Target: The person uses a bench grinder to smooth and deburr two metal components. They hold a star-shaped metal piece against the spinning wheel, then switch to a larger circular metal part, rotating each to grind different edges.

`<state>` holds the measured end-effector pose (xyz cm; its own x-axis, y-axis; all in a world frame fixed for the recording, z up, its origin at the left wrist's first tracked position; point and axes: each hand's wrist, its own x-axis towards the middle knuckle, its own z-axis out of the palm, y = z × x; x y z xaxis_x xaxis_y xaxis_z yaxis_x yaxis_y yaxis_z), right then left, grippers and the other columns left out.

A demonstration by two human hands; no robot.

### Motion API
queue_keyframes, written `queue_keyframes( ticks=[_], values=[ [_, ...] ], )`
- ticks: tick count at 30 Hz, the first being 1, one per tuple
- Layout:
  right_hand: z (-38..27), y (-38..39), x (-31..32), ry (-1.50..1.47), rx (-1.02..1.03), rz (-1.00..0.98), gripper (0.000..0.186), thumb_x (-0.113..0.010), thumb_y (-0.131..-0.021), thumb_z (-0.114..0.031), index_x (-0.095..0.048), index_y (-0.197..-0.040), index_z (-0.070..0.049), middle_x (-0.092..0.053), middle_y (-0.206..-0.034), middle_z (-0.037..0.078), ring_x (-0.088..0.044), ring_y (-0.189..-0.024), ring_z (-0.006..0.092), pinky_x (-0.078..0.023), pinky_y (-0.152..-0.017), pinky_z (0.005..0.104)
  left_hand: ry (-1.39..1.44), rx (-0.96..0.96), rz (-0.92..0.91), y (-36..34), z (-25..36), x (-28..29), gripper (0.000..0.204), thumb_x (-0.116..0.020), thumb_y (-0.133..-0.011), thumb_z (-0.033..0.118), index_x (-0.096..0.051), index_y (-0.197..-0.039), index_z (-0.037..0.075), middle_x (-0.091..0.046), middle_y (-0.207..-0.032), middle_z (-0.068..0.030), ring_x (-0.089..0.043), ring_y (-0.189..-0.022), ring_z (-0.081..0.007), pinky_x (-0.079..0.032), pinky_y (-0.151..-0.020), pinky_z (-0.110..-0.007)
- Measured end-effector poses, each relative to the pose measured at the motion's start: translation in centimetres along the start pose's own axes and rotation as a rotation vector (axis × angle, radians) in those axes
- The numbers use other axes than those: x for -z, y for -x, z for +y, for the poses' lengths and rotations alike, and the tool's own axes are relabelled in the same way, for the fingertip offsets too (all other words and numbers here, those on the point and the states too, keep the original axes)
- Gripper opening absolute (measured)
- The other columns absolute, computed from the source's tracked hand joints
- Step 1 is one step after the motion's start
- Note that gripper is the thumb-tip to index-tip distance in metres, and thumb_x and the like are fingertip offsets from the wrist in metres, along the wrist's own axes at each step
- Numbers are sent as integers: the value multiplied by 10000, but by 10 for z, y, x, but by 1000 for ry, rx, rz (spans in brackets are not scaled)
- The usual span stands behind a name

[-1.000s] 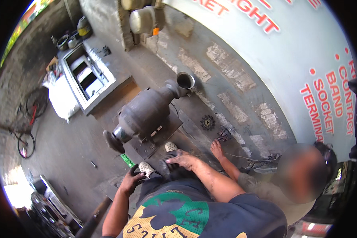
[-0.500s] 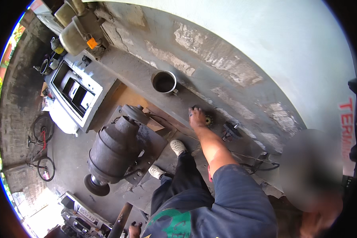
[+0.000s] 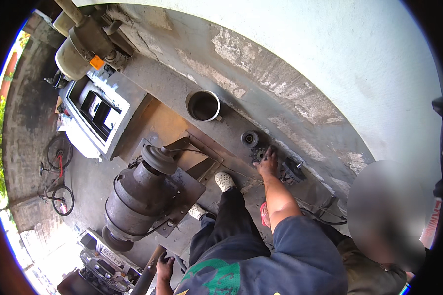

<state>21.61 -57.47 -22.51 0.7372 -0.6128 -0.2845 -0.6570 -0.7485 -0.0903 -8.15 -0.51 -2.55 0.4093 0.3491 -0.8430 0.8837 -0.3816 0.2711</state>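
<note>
Now the right hand [image 3: 268, 164] reaches out and rests with fingers spread on a small toothed gear [image 3: 259, 155] lying on the concrete ledge [image 3: 221, 88]. Picking it up seems the step; closing the fingers comes next. The left hand [image 3: 164, 259] grips a dark pipe [image 3: 145, 278].

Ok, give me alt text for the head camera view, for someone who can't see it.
Seen from above, a person's right hand reaches down onto a dark toothed gear lying on a grimy concrete ledge, near a round bearing-like part and a metal cup. The left hand grips a pole at the lower edge, beside a large grey motor.
</note>
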Motion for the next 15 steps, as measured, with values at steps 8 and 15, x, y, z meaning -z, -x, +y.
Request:
queue_keyframes(
  ticks=[8, 15],
  values=[
    [48, 2, -20, -145, -170, -193, 950, -902, -798, -388, -422, -1545, -48, -584, -1438, 269, -569, -1332, 433, -463, -1125, 482, -234, -229, -114, 20, 103, 8, 694, -759, -943, 282, -491, -1515, -6, -718, -1294, -247, -700, -1214, -329, -530, -1050, -395],
    [-11, 148, 88, -981, 136, -553, 704, -811, -921, -228, -488, -1494, 22, -660, -1377, 150, -605, -1274, 272, -456, -1128, 405, -156, -392, -160, 42, 119, 15, 691, -761, -942, 386, -544, -1490, 26, -710, -1337, -207, -685, -1254, -331, -517, -1077, -408]
  ],
)
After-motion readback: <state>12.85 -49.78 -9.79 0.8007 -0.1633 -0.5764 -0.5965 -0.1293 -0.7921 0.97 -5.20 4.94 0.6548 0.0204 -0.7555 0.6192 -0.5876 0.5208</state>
